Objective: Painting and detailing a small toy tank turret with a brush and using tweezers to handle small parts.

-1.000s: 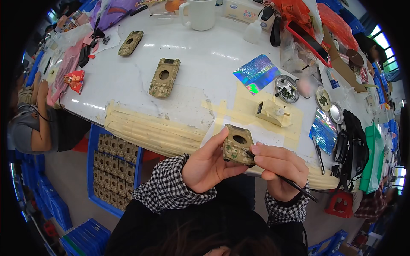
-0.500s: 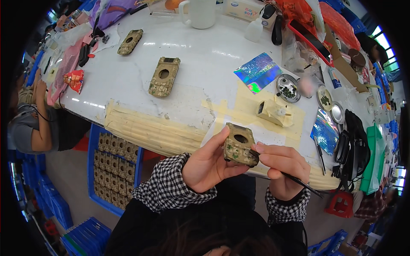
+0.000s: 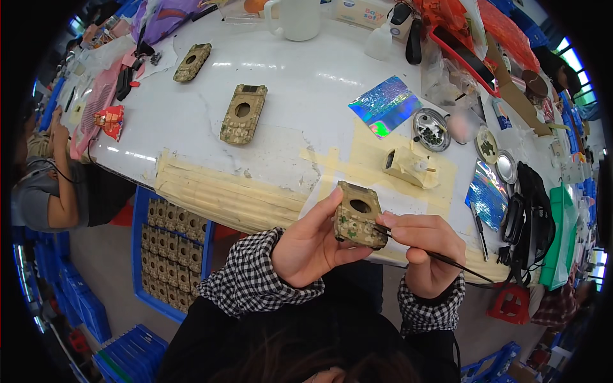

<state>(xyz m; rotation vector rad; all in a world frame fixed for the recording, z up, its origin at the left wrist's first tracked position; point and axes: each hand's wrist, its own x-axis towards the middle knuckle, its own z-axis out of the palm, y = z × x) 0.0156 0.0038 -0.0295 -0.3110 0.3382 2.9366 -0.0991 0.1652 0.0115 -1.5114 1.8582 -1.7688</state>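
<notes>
My left hand (image 3: 306, 246) grips a camouflage-patterned toy tank hull (image 3: 357, 225) by its sides, tilted, with its round hole facing up. Green specks show on its near end. My right hand (image 3: 429, 252) pinches slim black tweezers (image 3: 450, 260), whose tips meet the hull's right side near the fingertips. Whether a small piece sits in the tips is too small to tell. Beyond the hull, a yellow-taped block (image 3: 408, 167) stands on the table. Two more hulls, a nearer one (image 3: 251, 96) and a farther one (image 3: 185, 71), lie on the tabletop at left.
A round tin (image 3: 416, 135) with small dark green bits sits beside a shiny holographic sheet (image 3: 382, 102). A white mug (image 3: 306, 22), a red-edged phone (image 3: 469, 60) and a black bag (image 3: 530, 198) line the edges. Below left, a blue crate (image 3: 136, 255) holds several hulls. Another person sits at far left.
The rear end of the tweezers has swung slightly right and up, and my right fingers have shifted a little. The hull stays almost still in my left hand.
</notes>
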